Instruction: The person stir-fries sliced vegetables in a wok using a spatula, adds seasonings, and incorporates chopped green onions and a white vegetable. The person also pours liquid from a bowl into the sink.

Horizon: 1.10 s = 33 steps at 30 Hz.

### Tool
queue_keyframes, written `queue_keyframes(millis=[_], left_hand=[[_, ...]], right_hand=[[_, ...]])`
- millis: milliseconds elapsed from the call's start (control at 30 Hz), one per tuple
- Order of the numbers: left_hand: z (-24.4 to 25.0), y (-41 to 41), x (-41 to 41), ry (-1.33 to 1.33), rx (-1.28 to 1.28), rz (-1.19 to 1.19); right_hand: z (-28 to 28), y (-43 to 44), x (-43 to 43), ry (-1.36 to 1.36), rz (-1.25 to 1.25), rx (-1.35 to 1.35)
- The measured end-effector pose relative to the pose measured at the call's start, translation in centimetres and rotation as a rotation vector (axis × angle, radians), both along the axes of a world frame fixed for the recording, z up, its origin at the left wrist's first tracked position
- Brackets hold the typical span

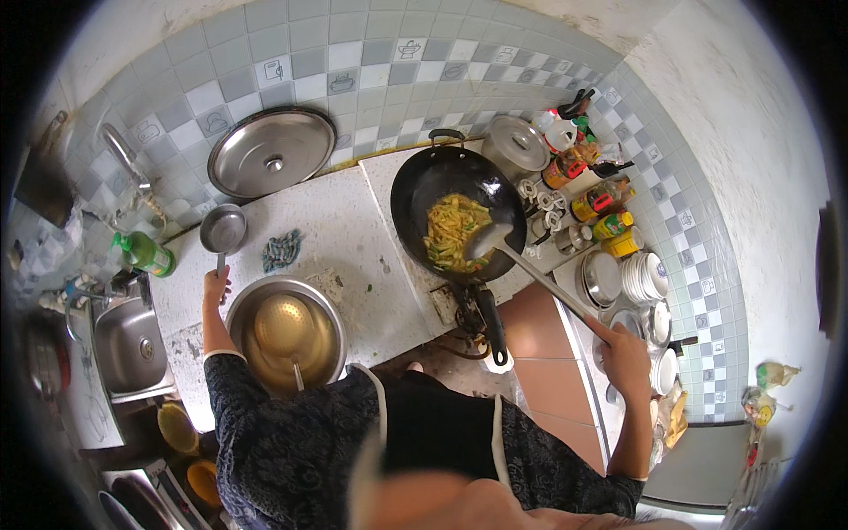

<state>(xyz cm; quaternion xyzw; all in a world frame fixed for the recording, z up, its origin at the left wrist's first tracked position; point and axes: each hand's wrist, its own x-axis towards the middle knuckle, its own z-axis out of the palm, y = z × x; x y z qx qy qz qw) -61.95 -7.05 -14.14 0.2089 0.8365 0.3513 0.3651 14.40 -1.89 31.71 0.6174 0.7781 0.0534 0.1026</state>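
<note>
My right hand [623, 358] grips the long handle of a metal wok spatula [540, 275]. Its blade rests in the black wok [414, 175], against cooked yellow-green food strips [454, 232]. With my left hand [216, 288] I hold the handle of a metal ladle [224, 228], whose bowl is over the counter at the left. Just right of that hand stands a large metal basin [336, 311] containing liquid. A perforated skimmer [285, 324] lies in it. The wok's black side handle [491, 328] points towards me.
A crumpled cloth [281, 250] lies on the white counter [371, 265]. A round metal lid [271, 156] leans on the tiled wall. Sauce bottles [566, 165], a lidded pot [515, 147] and stacked bowls [642, 277] line the right side. A green bottle [146, 253] stands near the sink [132, 344].
</note>
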Motion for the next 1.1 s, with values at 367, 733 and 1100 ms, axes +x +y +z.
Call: queue_keyframes(millis=[367,733,1100], left_hand=[[13.2,-7.4,20.3,0.564,0.565,0.373],[3.9,-9.6,44.1,-1.128,0.658,0.817],[2.1,-8.4,41.8,-0.715,0.952,1.395]], right_hand=[[-11.1,5.0,5.9,0.599,0.032,-0.259],[-9.1,6.0,9.4,0.53,0.234,-0.283],[-8.0,6.8,11.9,0.703,0.24,-0.34]])
